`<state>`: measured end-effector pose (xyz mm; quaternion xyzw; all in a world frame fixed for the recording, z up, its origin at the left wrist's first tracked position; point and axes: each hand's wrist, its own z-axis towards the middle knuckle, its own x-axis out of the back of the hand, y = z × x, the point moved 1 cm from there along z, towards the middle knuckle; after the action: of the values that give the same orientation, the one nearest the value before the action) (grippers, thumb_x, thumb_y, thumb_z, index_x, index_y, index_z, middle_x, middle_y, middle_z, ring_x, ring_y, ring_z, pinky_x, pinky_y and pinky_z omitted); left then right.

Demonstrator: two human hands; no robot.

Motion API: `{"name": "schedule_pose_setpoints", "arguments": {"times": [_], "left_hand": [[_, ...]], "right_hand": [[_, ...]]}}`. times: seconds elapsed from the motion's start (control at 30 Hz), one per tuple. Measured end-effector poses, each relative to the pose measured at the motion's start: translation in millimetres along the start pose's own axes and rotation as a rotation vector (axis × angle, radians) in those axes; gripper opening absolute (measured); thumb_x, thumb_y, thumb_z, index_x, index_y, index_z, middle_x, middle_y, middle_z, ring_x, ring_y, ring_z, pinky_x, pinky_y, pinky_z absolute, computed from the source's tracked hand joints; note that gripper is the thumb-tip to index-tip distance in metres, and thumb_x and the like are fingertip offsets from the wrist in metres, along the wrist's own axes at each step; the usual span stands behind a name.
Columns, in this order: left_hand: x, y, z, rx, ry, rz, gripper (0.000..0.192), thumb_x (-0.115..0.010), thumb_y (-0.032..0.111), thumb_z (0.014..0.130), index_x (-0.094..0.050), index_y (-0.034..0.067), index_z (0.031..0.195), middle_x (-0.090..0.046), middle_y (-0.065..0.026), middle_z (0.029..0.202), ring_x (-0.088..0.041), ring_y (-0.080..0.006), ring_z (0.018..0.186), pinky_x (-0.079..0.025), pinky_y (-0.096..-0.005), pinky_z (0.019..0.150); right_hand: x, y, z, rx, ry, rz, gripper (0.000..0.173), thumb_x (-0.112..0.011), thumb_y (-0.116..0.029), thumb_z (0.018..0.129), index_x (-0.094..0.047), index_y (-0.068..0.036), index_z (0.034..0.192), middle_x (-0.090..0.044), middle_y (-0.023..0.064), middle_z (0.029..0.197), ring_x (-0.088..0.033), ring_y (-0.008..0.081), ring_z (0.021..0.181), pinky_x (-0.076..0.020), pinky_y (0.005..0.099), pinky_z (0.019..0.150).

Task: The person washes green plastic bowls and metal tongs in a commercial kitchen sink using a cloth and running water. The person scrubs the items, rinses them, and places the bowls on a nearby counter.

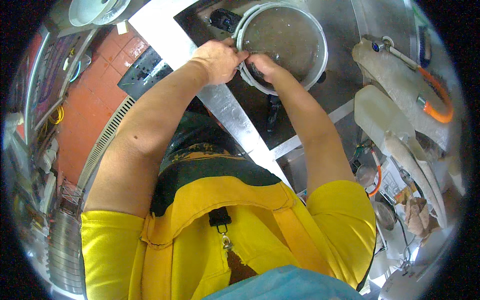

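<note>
A large round metal pot (pixel 324 56) with brownish water in it stands in a sink basin (pixel 337 22). At its left rim is my left hand (pixel 221 62), the fingers curled over the edge, thumb and fingertips close to my right hand. My right hand (pixel 262 67) reaches inside the pot at the same side, holding a dark, crumpled scouring pad, partly hidden by the fingers. A black pot handle (pixel 273 112) sticks out below the pot, and another black piece (pixel 224 19) lies at its upper left.
The sink's bright metal front edge (pixel 240 116) runs diagonally before me. On the right are a grey cloth (pixel 386 67), an orange hose (pixel 442 108) and a translucent plastic container (pixel 382 112). A floor drain grate (pixel 107 138) crosses the red tiles (pixel 84 112) at left.
</note>
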<state>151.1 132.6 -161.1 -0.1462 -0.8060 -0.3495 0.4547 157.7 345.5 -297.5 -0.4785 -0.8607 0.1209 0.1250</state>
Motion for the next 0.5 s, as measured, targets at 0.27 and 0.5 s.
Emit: {"name": "schedule_pose_setpoints", "arguments": {"times": [0.27, 0.5], "left_hand": [[-2, -2, 2, -0.015, 0.012, 0.002, 0.051, -0.060, 0.028, 0.079, -0.050, 0.011, 0.126, -0.066, -0.0104, 0.093, -0.059, -0.0280, 0.099, -0.053, -0.0406, 0.078], [-5, -1, 5, -0.011, -0.040, 0.042, 0.053, -0.060, 0.029, 0.078, -0.050, 0.010, 0.127, -0.066, -0.0117, 0.097, -0.057, -0.0293, 0.101, -0.053, -0.0407, 0.079]], "right_hand": [[-10, -40, 52, 0.371, 0.387, -0.045, 0.025, -0.055, -0.021, 0.086, -0.058, -0.002, 0.103, -0.059, 0.0098, 0.091, -0.059, 0.0211, 0.081, -0.0469, 0.0340, 0.074], [25, -45, 47, 0.320, 0.505, -0.916, 0.038, -0.045, -0.027, 0.092, -0.058, -0.001, 0.117, -0.061, 0.0121, 0.114, -0.057, 0.0290, 0.105, -0.0456, 0.0402, 0.087]]}}
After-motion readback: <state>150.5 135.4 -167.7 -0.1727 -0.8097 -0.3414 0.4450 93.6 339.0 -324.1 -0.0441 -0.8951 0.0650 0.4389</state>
